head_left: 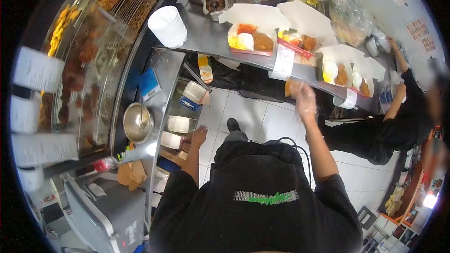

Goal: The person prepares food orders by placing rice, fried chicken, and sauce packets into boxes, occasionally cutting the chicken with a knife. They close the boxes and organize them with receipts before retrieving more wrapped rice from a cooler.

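Observation:
My right hand (306,102), in a clear plastic glove, is closed on a small orange-brown piece (294,87). Blur hides its exact kind. It is just in front of the counter edge, below a white paper slip (283,62). Open meal boxes with rice and fried chicken line the counter: one at left (251,42), one in the middle (300,42), and another pair farther right (335,72). My left hand (199,136) hangs low beside a shelf of stacked white cartons (178,124); its fingers are too small and blurred to read.
A white tub (168,26) stands at the counter's left corner. On the left side table are a metal bowl (138,122) and a blue box (149,84). A heated display case (89,65) holds fried food. A co-worker in black (398,126) works at right.

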`<action>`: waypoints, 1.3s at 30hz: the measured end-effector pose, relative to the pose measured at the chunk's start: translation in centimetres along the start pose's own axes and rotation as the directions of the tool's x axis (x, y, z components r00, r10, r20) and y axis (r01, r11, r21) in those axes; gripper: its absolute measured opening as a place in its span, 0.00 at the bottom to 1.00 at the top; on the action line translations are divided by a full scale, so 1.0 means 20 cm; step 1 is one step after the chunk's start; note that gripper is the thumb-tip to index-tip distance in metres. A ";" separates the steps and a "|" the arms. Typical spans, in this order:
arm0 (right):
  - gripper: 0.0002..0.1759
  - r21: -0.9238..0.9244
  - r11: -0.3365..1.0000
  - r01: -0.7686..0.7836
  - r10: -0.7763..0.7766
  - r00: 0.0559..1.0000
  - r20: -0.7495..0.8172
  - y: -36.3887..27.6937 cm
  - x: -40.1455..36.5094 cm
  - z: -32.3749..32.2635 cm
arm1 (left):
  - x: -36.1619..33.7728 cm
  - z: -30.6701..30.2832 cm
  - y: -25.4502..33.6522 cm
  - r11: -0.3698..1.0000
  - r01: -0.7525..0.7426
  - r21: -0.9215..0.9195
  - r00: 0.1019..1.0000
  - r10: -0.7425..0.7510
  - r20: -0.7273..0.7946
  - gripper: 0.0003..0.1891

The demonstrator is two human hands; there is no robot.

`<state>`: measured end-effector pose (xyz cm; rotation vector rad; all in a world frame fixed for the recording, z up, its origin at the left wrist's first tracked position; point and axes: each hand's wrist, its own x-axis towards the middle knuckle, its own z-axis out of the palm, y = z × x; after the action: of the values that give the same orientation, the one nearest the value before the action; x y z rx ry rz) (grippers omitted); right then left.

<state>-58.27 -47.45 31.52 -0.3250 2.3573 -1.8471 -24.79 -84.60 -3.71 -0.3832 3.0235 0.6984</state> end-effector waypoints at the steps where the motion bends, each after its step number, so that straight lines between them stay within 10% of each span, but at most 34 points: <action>1: 0.11 -0.058 0.985 0.165 -0.167 0.985 -0.047 -0.08 0.13 0.04 | 0.24 -0.27 0.11 0.969 -0.205 0.137 0.975 0.215 -0.058 0.17; 2: 0.11 -0.244 0.882 0.402 -0.433 0.897 -0.087 -0.29 0.26 0.10 | 0.50 -0.45 0.29 0.775 0.263 -0.575 0.951 -0.309 0.019 0.17; 5: 0.13 -0.536 0.554 0.637 -0.761 0.649 -0.015 -0.56 0.64 0.33 | 1.03 -0.87 0.56 0.638 0.268 -0.722 0.949 -0.304 0.083 0.16; 10: 0.20 -0.620 0.495 0.609 -0.403 0.793 0.457 -0.21 0.94 0.73 | 1.42 -1.25 0.95 0.403 0.049 -0.914 0.978 -0.206 -0.039 0.15; 13: 0.20 -0.441 0.571 0.693 -0.606 0.718 0.344 -0.11 0.85 0.57 | 1.54 -1.31 1.10 0.445 0.067 -0.893 0.963 -0.263 -0.059 0.16; 16: 0.21 -0.493 0.826 0.275 -0.209 0.960 0.185 -0.27 0.85 0.31 | 1.70 -1.36 1.16 0.604 -0.079 -0.793 0.913 -0.275 -0.301 0.19; 18: 0.22 -0.481 0.757 0.441 -0.520 0.854 -0.035 -0.18 1.04 0.17 | 1.84 -1.45 1.22 0.662 -0.167 -0.730 0.862 -0.261 -0.434 0.20; 21: 0.20 -0.362 0.915 0.177 -0.210 0.976 -0.055 -0.36 1.24 0.17 | 2.09 -1.52 1.26 0.687 -0.245 -0.684 0.837 -0.206 -0.507 0.21; 27: 0.19 -0.419 0.779 0.466 -0.248 0.843 0.477 -0.28 1.31 0.29 | 2.04 -1.54 1.22 0.852 -0.171 -0.495 0.861 -0.115 -0.495 0.22; 32: 0.18 -0.699 0.488 0.523 -0.656 0.748 0.101 -0.09 1.17 0.26 | 1.78 -1.29 1.03 0.764 0.021 -0.645 0.923 -0.263 -0.281 0.23; 35: 0.19 -0.762 0.277 0.585 -0.766 0.613 0.193 -0.10 1.04 0.22 | 1.56 -1.76 1.06 0.898 -0.111 -0.425 0.813 -0.164 -0.558 0.23; 37: 0.15 -0.599 0.588 0.543 -0.490 0.829 0.271 -0.16 0.97 0.33 | 1.41 -2.16 0.94 0.966 -0.049 -0.252 0.550 -0.185 -0.815 0.21; 39: 0.14 -0.383 0.564 0.732 -0.600 0.682 0.418 -0.04 0.94 0.44 | 1.25 -2.58 0.81 0.993 0.059 -0.105 0.156 -0.114 -0.981 0.20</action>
<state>-74.41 -60.61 30.72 -1.6334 2.7113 -1.1371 -50.89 -98.62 47.94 -1.6461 4.0916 0.6195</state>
